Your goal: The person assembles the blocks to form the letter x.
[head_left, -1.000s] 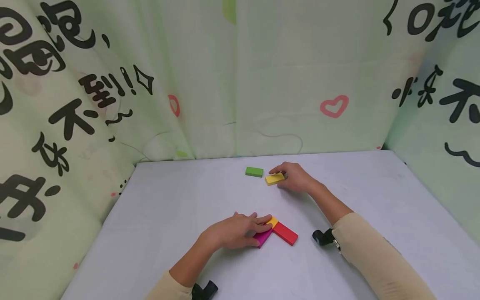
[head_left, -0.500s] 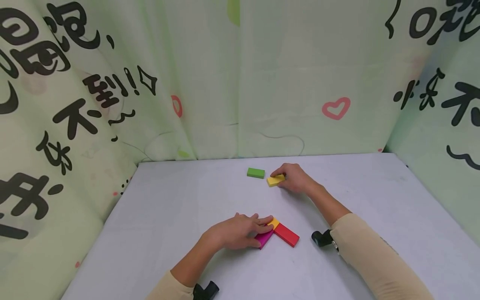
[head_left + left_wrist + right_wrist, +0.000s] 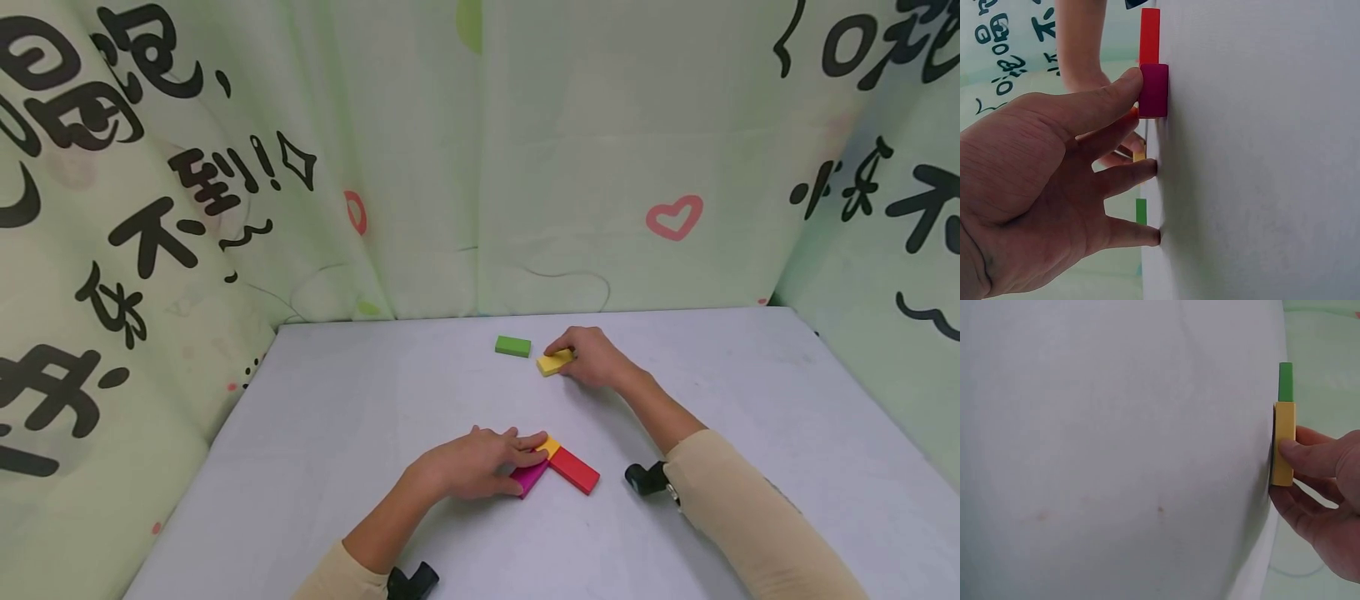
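Slightly shifted smooth yellow block (image 3: 552,364) in right grip (image 3: 595,357), left grip (image 3: 477,463) wide, touching flat magenta block (image 3: 531,478)

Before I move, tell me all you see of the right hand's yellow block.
The yellow block is a plain oblong, slightly angled; material unclear. The right hand pinches it, thumb on its near side. It is right of the green block, a gap between; whether it touches the table is unclear.
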Action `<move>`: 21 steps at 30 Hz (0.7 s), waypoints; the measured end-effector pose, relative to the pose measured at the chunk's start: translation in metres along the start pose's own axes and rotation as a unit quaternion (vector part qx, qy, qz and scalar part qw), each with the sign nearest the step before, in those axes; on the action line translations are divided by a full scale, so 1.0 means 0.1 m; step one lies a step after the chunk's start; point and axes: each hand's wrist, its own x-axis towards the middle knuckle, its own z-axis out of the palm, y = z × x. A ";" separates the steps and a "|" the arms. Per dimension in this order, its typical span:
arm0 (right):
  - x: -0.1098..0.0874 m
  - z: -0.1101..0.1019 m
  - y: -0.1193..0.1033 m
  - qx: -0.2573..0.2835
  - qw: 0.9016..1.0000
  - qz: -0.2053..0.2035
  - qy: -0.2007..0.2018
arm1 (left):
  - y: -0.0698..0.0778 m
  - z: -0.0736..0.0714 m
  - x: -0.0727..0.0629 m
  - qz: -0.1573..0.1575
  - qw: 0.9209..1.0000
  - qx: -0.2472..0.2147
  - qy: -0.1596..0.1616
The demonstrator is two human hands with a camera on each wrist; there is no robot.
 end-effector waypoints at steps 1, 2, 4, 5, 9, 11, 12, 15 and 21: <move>0.00 0.00 0.00 -0.001 1.000 -0.001 0.000 | 0.00 0.00 0.00 0.001 1.000 0.000 0.000; -0.01 0.00 0.00 -0.002 1.000 -0.001 0.000 | 0.00 0.00 0.00 0.001 1.000 0.000 0.000; -0.02 -0.01 0.00 -0.005 1.000 -0.003 0.000 | 0.00 0.00 0.00 0.002 1.000 0.001 0.001; -0.02 -0.01 0.00 -0.008 1.000 -0.005 0.000 | 0.00 0.00 0.00 0.002 1.000 0.001 0.001; -0.06 -0.01 0.02 -0.013 1.000 -0.008 0.000 | 0.00 0.01 0.01 0.003 1.000 0.003 0.001; -0.08 -0.02 0.01 -0.013 1.000 -0.009 -0.001 | 0.00 0.01 0.01 0.004 1.000 0.002 0.001; -0.09 -0.03 0.01 -0.013 1.000 -0.011 -0.002 | 0.00 0.01 0.01 0.004 1.000 0.002 0.002; -0.13 -0.04 -0.01 -0.013 1.000 -0.014 -0.006 | 0.00 0.01 0.01 0.004 1.000 -0.002 0.003; -0.21 -0.05 -0.04 -0.008 1.000 -0.011 -0.018 | -0.01 0.01 0.00 0.012 1.000 -0.008 0.005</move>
